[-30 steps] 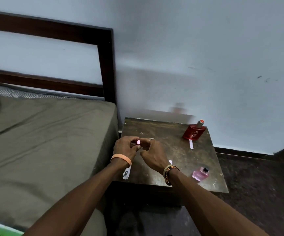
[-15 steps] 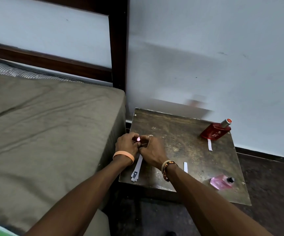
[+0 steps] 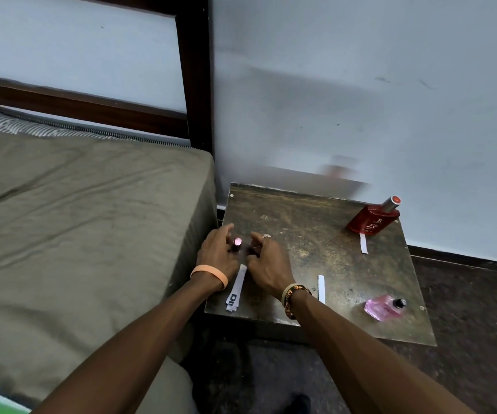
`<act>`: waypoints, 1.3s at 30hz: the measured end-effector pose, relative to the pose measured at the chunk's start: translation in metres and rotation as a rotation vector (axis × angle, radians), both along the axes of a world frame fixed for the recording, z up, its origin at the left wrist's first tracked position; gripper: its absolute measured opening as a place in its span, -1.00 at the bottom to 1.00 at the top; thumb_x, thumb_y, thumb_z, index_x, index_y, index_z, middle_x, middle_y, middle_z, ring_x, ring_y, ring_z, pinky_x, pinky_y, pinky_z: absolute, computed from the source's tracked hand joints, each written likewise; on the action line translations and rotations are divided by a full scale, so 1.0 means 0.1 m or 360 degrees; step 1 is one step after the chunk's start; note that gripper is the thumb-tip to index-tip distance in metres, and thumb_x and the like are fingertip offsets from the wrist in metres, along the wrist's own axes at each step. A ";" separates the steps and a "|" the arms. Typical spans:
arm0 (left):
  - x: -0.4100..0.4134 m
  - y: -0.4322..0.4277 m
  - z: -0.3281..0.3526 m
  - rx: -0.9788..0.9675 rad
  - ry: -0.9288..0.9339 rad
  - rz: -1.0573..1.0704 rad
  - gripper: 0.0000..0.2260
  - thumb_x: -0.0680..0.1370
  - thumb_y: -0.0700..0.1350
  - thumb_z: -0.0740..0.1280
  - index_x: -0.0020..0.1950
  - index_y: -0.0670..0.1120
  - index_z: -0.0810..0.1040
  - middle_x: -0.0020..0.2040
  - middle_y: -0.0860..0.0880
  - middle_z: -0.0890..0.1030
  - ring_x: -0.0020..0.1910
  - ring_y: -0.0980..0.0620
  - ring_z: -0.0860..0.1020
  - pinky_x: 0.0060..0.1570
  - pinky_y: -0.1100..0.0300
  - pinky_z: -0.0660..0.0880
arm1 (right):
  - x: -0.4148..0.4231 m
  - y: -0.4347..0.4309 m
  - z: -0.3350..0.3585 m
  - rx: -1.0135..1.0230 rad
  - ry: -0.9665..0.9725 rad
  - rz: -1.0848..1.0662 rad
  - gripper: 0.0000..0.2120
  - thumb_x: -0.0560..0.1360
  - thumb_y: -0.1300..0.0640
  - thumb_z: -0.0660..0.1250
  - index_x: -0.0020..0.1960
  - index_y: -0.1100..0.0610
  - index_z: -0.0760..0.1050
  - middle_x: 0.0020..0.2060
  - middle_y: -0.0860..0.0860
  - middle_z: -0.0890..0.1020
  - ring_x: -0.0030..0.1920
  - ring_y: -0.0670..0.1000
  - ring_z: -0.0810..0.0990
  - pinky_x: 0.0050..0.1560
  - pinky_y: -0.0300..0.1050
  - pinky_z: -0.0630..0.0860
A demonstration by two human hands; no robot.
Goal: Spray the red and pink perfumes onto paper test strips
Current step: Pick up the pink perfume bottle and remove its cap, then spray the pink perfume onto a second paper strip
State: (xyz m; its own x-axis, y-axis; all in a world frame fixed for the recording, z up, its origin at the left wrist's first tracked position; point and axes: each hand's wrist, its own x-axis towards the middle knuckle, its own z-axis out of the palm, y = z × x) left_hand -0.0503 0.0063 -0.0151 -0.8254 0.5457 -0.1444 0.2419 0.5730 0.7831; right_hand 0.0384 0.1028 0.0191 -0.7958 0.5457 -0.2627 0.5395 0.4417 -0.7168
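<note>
The left hand (image 3: 217,253) is pinching a small pink-tipped piece (image 3: 237,242) over the table (image 3: 301,216), the right hand (image 3: 268,265) is curling just beside it, grip impossible to tell, paper strips (image 3: 236,289) lying beneath, the red bottle (image 3: 371,219) sitting far right, the pink bottle (image 3: 383,307) front right.

a bedroom in a home: a bed (image 3: 77,234) with a dark wooden headboard (image 3: 195,70) stands beside a small counter (image 3: 331,264).
</note>
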 end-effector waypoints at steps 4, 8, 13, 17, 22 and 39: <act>0.09 -0.05 0.12 0.0088 0.0249 0.0158 -0.51 0.41 -0.29 0.27 0.34 -0.05 0.40 0.18 -0.08 0.46 0.10 -0.07 0.52 0.14 -0.02 0.50 | 0.27 0.14 0.05 0.0148 0.0007 -0.0204 -0.55 0.53 0.32 0.23 0.40 0.13 0.47 0.19 0.08 0.65 0.11 0.04 0.63 0.13 -0.14 0.52; 0.30 0.07 0.26 0.0223 0.0591 0.0112 -0.70 0.48 -0.23 0.33 0.21 -0.11 0.50 0.05 -0.11 0.51 0.04 -0.09 0.50 0.10 -0.01 0.47 | 0.64 0.33 0.10 0.0277 0.0003 -0.0416 -0.69 0.59 0.22 0.24 0.30 0.07 0.56 0.14 0.04 0.68 0.08 0.02 0.64 0.11 -0.10 0.55; 0.69 0.51 0.30 0.0171 0.0423 -0.0183 -0.90 0.50 -0.15 0.35 0.00 -0.06 0.57 -0.09 -0.02 0.52 -0.08 0.01 0.50 -0.02 0.09 0.48 | 1.06 0.56 0.09 0.0342 -0.0082 -0.0592 -0.74 0.59 0.16 0.28 0.24 0.06 0.60 0.15 0.04 0.67 0.12 0.05 0.63 0.11 -0.08 0.52; 0.97 0.88 0.13 -0.0037 0.0246 -0.0406 -0.93 0.48 -0.12 0.34 -0.07 -0.03 0.60 -0.11 -0.01 0.59 -0.07 -0.01 0.54 0.00 0.09 0.48 | 1.22 0.66 0.03 0.0343 -0.0123 -0.0638 -0.77 0.58 0.12 0.32 0.20 0.08 0.62 0.13 0.03 0.68 0.13 0.04 0.63 0.17 -0.06 0.53; 1.13 1.13 -0.04 -0.0206 0.0207 -0.0499 -0.83 0.52 -0.07 0.30 0.06 -0.04 0.61 0.01 -0.04 0.61 0.02 -0.02 0.56 -0.02 0.15 0.45 | 1.29 0.67 -0.12 0.0290 -0.0118 -0.0599 -0.85 0.54 0.11 0.37 0.06 0.06 0.68 -0.02 0.04 0.72 0.00 0.04 0.67 0.06 0.01 0.59; 1.14 1.19 -0.08 -0.0330 0.0280 -0.0575 -0.93 0.50 -0.13 0.35 -0.13 -0.05 0.63 -0.05 -0.06 0.59 -0.02 -0.02 0.52 -0.13 0.23 0.32 | 1.32 0.79 -0.30 0.0096 -0.0111 -0.0627 -0.82 0.42 0.18 0.50 0.02 0.11 0.65 -0.18 0.00 0.69 -0.13 -0.06 0.62 -0.12 -0.25 0.48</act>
